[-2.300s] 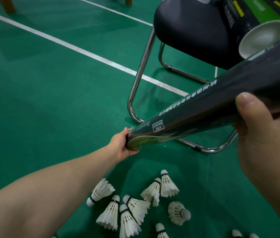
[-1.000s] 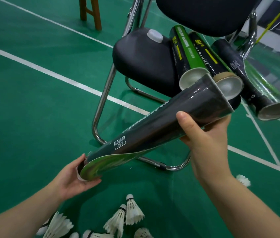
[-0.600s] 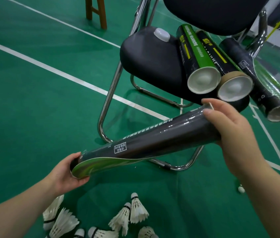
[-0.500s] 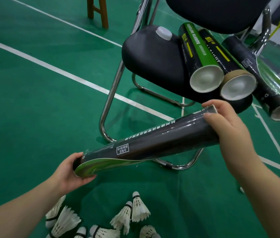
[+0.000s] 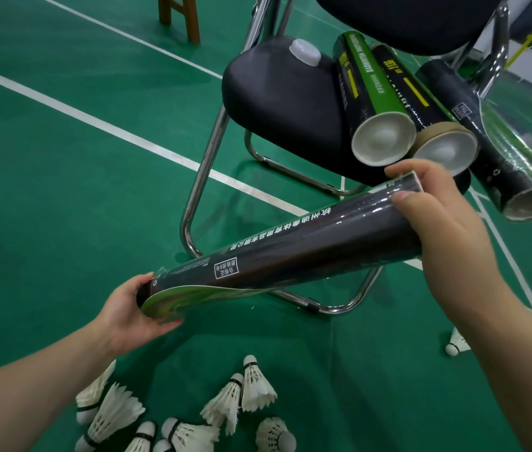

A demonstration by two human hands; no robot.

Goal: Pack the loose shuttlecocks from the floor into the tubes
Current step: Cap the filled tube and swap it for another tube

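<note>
Right hand [image 5: 447, 220] slid up; fingers [image 5: 401, 171] over tube [image 5: 290, 252] rim.

Black padded chair [image 5: 284, 106] on chrome tube frame [image 5: 202, 177], standing on green court floor [image 5: 62, 207]. White court lines [image 5: 95, 121] across floor. Brown wooden legs [image 5: 191, 24] top left, well apart from chair.
</note>
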